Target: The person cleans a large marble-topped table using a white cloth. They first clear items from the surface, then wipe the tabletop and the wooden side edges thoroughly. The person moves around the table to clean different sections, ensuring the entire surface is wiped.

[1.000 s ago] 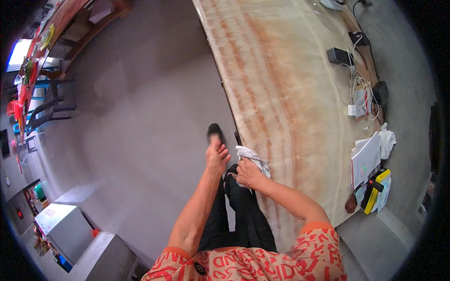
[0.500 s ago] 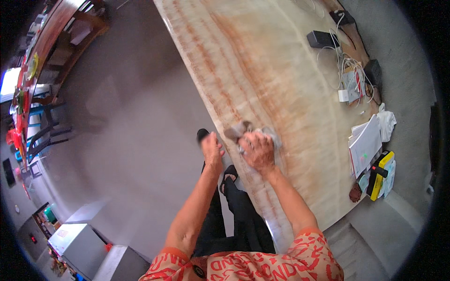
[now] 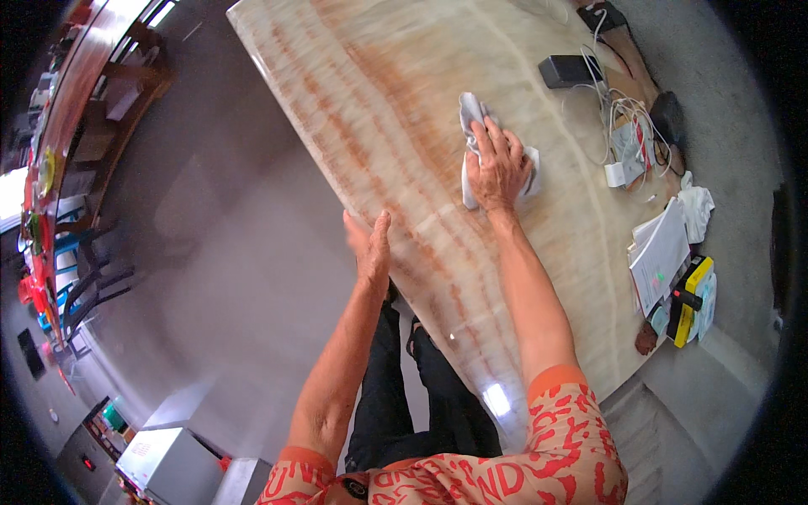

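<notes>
Your right hand (image 3: pixel 498 164) lies flat, fingers spread, pressing a white cloth (image 3: pixel 471 114) onto the marbled surface (image 3: pixel 396 101). Your left hand (image 3: pixel 370 244) rests open on the surface's near edge, holding nothing.

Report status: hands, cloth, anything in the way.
Right hand flat on white cloth. Left hand on table edge. Cables lie beyond.
</notes>
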Action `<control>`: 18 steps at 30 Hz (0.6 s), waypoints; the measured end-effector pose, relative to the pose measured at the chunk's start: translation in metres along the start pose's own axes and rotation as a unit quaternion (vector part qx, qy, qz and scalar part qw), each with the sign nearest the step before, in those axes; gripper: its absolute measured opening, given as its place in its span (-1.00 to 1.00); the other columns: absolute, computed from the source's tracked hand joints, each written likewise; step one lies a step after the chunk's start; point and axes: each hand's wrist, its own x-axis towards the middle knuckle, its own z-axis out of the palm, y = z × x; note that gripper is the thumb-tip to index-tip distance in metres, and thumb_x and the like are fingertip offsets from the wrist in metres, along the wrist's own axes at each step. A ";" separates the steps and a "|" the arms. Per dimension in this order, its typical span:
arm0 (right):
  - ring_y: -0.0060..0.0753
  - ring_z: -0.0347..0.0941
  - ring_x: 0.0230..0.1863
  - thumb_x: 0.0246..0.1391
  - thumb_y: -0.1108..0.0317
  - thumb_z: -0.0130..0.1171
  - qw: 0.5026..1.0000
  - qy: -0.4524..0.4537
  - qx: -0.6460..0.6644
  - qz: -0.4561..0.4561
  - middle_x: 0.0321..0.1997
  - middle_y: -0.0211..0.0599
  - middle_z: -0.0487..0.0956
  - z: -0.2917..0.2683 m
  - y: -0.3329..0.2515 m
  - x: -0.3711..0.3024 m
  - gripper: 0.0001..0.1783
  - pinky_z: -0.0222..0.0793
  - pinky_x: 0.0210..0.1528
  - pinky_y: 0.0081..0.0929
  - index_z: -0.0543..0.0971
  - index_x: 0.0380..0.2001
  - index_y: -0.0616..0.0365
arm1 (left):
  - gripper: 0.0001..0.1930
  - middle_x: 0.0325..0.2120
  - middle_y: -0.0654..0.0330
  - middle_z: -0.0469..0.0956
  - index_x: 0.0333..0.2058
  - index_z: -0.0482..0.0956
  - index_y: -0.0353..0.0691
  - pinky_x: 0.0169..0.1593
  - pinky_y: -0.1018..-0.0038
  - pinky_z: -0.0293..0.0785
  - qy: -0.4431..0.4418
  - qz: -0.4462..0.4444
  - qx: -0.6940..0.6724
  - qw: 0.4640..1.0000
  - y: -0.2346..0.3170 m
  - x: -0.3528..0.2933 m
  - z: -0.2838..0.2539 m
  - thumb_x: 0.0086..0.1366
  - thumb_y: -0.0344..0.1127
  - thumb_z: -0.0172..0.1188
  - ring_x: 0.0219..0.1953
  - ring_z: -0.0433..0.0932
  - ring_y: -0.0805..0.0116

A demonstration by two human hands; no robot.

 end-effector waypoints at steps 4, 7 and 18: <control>-0.28 0.23 0.18 -0.11 0.19 0.19 0.999 -0.011 -0.016 0.027 0.22 -0.66 0.38 0.002 -0.017 0.000 -0.42 0.07 0.08 0.12 0.46 0.10 -0.30 | 0.33 0.22 -0.23 0.07 0.32 -0.38 -0.21 0.19 -0.01 0.19 0.061 -0.063 0.053 0.995 -0.001 0.011 0.018 -0.17 -0.02 0.53 0.23 0.16 -0.08; -0.21 0.22 0.19 -0.11 0.20 0.18 0.999 -0.032 0.028 -0.023 0.23 -0.64 0.37 0.000 -0.029 -0.032 -0.41 0.07 0.08 0.07 0.46 0.10 -0.31 | 0.49 0.26 -0.32 -0.14 0.32 -0.45 -0.21 0.23 -0.09 0.15 0.107 -0.116 0.143 0.977 0.026 -0.007 0.032 -0.35 0.04 0.60 0.30 -0.02 -0.19; -0.26 0.27 0.11 -0.15 0.23 0.19 0.994 0.076 -0.011 0.078 0.13 -0.58 0.42 -0.020 0.073 -0.037 -0.51 0.12 0.02 -0.02 0.51 -0.03 -0.18 | 0.64 0.28 -0.26 -0.21 0.28 -0.64 -0.23 0.24 -0.07 0.12 0.096 -0.188 0.273 0.939 0.044 -0.008 0.047 -0.45 0.13 0.62 0.30 -0.07 -0.16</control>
